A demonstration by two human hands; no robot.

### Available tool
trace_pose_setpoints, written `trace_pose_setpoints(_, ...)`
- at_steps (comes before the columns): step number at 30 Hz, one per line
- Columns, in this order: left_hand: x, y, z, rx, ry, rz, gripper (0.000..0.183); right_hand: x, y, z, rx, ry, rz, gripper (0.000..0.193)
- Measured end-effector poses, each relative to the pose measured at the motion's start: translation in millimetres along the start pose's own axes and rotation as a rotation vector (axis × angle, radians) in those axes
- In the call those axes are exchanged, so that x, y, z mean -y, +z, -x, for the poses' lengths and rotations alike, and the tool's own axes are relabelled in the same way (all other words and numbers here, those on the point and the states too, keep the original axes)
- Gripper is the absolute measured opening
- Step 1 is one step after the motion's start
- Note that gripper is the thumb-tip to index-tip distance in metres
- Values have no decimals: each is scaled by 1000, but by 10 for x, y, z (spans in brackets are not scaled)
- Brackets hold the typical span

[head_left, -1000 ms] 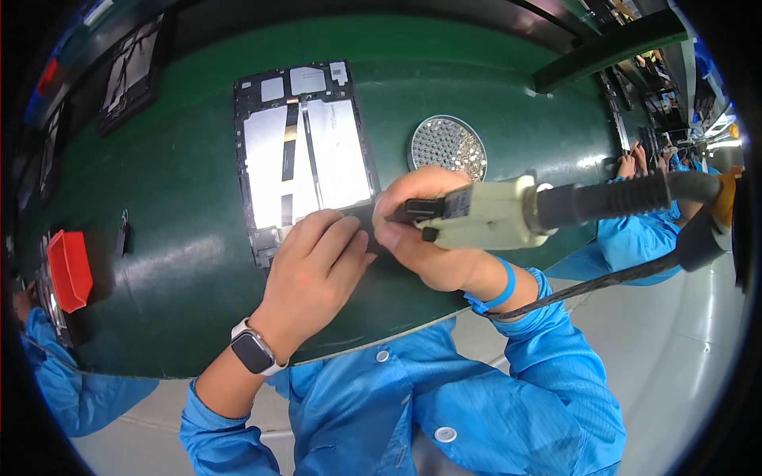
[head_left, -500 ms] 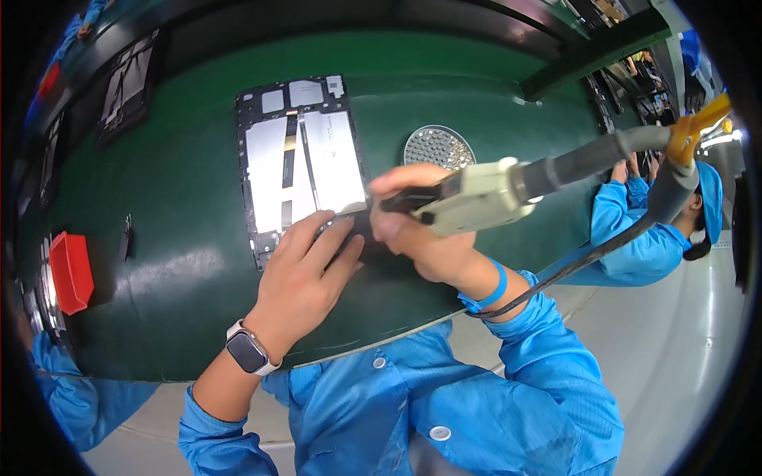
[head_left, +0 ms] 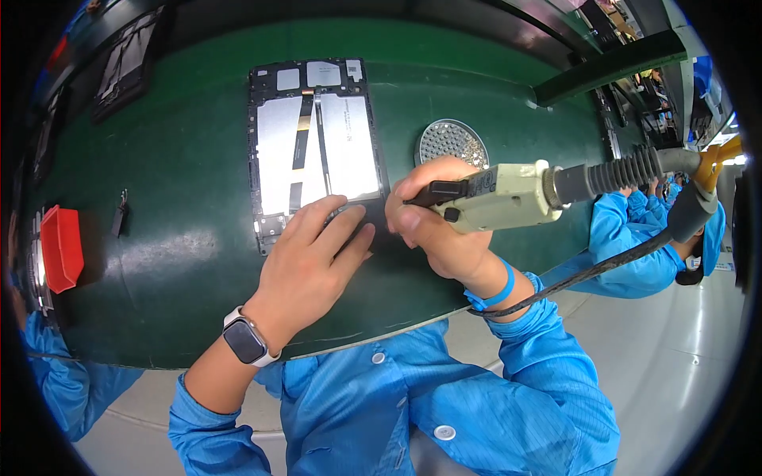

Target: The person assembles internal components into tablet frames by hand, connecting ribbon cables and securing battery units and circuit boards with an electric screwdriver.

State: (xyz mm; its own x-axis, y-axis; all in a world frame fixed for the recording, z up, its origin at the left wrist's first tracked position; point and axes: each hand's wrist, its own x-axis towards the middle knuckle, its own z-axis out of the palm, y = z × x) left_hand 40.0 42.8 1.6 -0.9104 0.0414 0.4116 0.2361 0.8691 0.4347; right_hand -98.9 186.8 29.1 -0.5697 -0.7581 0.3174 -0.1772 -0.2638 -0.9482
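Note:
An opened tablet (head_left: 274, 123) lies on the green tabletop, its silver battery plates and a dark ribbon cable showing. My left hand (head_left: 305, 254) rests over the tablet's near end, fingers stretched and slightly apart, covering that part. My right hand (head_left: 444, 238) is closed around a cream and black electric screwdriver (head_left: 508, 198), held sideways just right of the tablet's near right corner. The tip of the screwdriver is hidden by my fingers. Beyond the right hand sits a round metal dish (head_left: 444, 141) dotted with holes, with small screws in its right part.
At the left stand a red tray (head_left: 62, 250) and a small dark part (head_left: 120, 214). Another opened tablet (head_left: 125, 67) lies far left. A thick cable (head_left: 587, 266) runs from the screwdriver's side past my right wrist. A co-worker in blue (head_left: 635, 246) is at the right.
The whole view has shifted a little. The right hand and screwdriver have drawn slightly away from the tablet's near right corner. My left hand stays on the tablet.

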Motion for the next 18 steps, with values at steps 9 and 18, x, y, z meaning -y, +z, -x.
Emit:
trace_pose_setpoints(9, -14, 10, -27, -24, 42, 15, 30, 43, 35, -2, 6, -39, 72, 25)
trace_pose_setpoints(18, -86, 17, -6, -12, 10, -49, 29, 124, -542, -626, -449, -66, 0, 22)
